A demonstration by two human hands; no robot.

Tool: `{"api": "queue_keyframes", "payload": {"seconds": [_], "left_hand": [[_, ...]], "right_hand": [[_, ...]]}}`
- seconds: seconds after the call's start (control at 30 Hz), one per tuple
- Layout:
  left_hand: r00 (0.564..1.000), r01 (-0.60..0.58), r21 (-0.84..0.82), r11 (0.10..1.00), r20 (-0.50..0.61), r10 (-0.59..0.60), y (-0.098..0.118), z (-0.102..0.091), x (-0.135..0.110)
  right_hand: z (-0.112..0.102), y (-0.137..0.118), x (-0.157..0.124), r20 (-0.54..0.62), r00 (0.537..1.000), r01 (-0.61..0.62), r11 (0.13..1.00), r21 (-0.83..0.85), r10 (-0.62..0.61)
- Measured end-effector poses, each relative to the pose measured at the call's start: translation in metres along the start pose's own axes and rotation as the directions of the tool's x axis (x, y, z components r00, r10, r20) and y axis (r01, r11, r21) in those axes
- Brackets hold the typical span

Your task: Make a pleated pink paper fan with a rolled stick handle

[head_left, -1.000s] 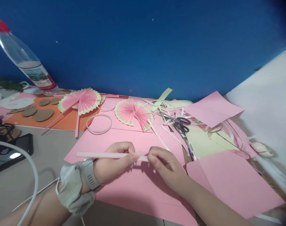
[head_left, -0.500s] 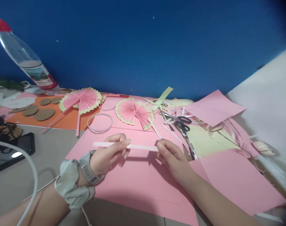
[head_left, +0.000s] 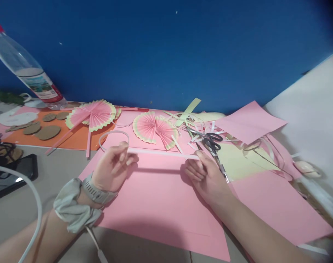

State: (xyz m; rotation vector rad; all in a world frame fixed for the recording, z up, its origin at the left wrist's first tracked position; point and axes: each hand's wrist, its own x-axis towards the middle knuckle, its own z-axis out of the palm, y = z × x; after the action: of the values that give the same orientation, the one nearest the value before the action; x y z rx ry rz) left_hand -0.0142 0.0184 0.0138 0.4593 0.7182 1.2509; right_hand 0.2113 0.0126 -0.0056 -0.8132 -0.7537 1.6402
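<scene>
A thin pale pink paper strip [head_left: 161, 153] is stretched level between my two hands above a large pink paper sheet [head_left: 161, 204]. My left hand [head_left: 111, 170] pinches its left end; that wrist wears a grey watch and a grey scrunchie. My right hand [head_left: 206, 175] pinches the strip's right end, fingers curled. Behind the strip lie two pleated pink fans with pale green rims, one [head_left: 154, 128] at the middle and one [head_left: 93, 115] further left. Black-handled scissors [head_left: 212, 144] rest just beyond my right hand.
A tilted plastic bottle [head_left: 31, 75] stands at far left by an orange sheet [head_left: 73, 138] with brown card ovals. A white ring [head_left: 114, 137], paper scraps, more pink sheets [head_left: 248, 122] and a dark phone [head_left: 15, 173] surround the work. A blue wall rises behind; white board at right.
Both hands have moved apart and away from me, sliding to the ends of the strip. The strip now spans wider and sits higher over the pink sheet.
</scene>
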Motion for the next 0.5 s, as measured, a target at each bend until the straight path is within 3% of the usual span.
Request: {"api": "queue_keyframes", "payload": {"seconds": [0.1,0.2,0.3,0.37,0.5], "left_hand": [[0.993,-0.114,0.052,0.992,0.024,0.113,-0.001,-0.005,0.004],[0.966,-0.22,0.208,0.953,0.186,0.182,-0.012,-0.011,0.001],[0.909,-0.354,0.342,0.871,0.346,0.234,-0.022,-0.013,-0.005],[0.904,-0.391,0.405,0.826,0.337,0.262,-0.025,-0.011,-0.007],[0.894,-0.439,0.511,0.739,0.171,0.414,-0.021,-0.008,-0.006]], "right_hand": [[0.001,-0.001,0.001,-0.014,1.0,0.012,1.0,0.01,-0.012],[0.0,0.004,-0.003,0.044,0.998,0.044,0.992,-0.116,-0.039],[0.0,0.009,-0.009,0.049,0.997,0.077,0.948,-0.31,-0.065],[0.0,0.009,-0.011,0.042,0.996,0.09,0.903,-0.42,-0.079],[0.001,0.004,-0.012,0.051,0.996,0.086,0.8,-0.594,-0.069]]}}
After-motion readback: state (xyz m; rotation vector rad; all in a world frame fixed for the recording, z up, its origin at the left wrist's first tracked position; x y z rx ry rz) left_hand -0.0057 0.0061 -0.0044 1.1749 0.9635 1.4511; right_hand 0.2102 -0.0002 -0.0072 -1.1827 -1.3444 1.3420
